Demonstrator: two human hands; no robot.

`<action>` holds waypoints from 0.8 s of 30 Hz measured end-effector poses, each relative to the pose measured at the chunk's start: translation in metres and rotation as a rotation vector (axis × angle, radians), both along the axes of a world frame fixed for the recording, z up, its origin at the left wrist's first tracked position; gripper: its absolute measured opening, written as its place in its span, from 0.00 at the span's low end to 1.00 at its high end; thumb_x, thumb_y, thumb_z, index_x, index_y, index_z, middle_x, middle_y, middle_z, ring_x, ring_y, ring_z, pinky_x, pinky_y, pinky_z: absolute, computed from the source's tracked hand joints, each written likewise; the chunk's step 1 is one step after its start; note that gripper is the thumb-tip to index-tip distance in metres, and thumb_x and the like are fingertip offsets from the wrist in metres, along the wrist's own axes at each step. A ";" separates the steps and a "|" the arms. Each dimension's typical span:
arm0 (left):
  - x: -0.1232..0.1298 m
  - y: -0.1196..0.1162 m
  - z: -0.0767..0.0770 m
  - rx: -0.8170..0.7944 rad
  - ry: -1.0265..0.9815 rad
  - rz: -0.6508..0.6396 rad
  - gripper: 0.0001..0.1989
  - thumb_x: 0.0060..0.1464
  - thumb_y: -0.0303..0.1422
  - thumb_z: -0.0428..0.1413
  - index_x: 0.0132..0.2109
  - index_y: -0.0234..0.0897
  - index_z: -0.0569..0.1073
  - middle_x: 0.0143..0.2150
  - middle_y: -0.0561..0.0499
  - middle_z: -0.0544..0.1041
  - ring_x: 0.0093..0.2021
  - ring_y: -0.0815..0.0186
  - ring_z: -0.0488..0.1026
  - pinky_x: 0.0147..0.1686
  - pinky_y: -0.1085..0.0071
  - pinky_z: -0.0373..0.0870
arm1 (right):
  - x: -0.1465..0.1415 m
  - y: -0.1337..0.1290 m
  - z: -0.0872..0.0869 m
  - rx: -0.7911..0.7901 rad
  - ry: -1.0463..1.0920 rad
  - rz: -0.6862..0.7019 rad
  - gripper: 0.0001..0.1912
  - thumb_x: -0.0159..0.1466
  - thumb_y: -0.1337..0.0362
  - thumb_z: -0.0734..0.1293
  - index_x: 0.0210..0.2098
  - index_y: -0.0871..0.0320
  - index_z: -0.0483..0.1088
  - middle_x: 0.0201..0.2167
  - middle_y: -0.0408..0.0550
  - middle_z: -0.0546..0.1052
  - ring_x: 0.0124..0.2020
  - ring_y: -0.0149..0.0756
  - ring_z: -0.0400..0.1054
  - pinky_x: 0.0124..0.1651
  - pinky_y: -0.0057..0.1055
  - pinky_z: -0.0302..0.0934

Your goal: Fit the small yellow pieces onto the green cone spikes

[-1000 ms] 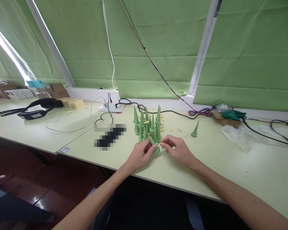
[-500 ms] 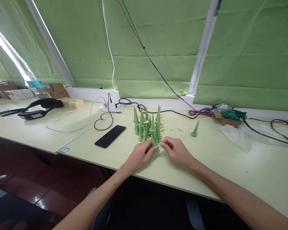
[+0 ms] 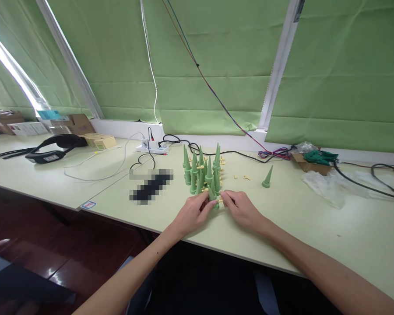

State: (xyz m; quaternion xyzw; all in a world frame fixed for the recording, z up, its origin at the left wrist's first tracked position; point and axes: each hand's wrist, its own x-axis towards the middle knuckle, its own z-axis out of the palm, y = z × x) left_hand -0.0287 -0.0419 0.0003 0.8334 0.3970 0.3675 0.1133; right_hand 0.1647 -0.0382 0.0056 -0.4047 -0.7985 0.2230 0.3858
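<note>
My left hand is closed around a green plant watering spike, its cone pointing up, near the front of the table. From the right, my right hand pinches a small yellow valve at the side of that spike; how far it sits in the spike is hidden by the fingers. Just behind stands a tight group of similar green spikes, several with yellow valves sticking out sideways. Two loose yellow valves lie to the right of the group. Farther right, a single green spike stands tilted.
A dark, pixelated shape lies left of the spikes. Behind are a power strip and black cables. A black headset with a strap rests at left. On the right are a small cardboard box and clear plastic bags.
My right fingers have shifted slightly at the valve beside the held spike. My left hand stays almost where it was. The phone at left now appears pixelated.
</note>
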 end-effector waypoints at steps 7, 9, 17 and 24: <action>0.000 0.001 0.001 0.003 -0.123 0.056 0.17 0.63 0.39 0.49 0.27 0.37 0.59 0.21 0.56 0.64 0.22 0.72 0.60 0.24 0.73 0.58 | 0.002 -0.001 0.004 0.044 -0.029 0.045 0.18 0.72 0.56 0.54 0.28 0.56 0.61 0.24 0.41 0.66 0.25 0.31 0.58 0.31 0.29 0.53; 0.000 0.001 0.001 0.001 -0.108 0.032 0.16 0.63 0.39 0.49 0.28 0.37 0.60 0.21 0.56 0.64 0.22 0.72 0.60 0.25 0.73 0.58 | 0.002 -0.001 0.003 0.055 -0.043 0.049 0.19 0.72 0.57 0.53 0.27 0.56 0.59 0.23 0.41 0.65 0.25 0.31 0.57 0.31 0.29 0.52; -0.003 0.001 0.000 0.061 0.020 -0.050 0.15 0.64 0.37 0.49 0.29 0.36 0.63 0.25 0.55 0.64 0.25 0.71 0.59 0.27 0.73 0.58 | 0.001 -0.003 0.001 0.010 -0.064 0.071 0.21 0.72 0.58 0.51 0.23 0.56 0.50 0.19 0.38 0.56 0.22 0.29 0.48 0.28 0.29 0.45; -0.003 0.000 -0.001 0.168 0.144 -0.114 0.12 0.66 0.36 0.46 0.48 0.37 0.71 0.34 0.50 0.71 0.30 0.69 0.67 0.32 0.73 0.62 | 0.000 0.001 0.001 -0.095 0.010 0.036 0.21 0.70 0.59 0.53 0.21 0.56 0.46 0.19 0.38 0.51 0.22 0.28 0.46 0.27 0.29 0.43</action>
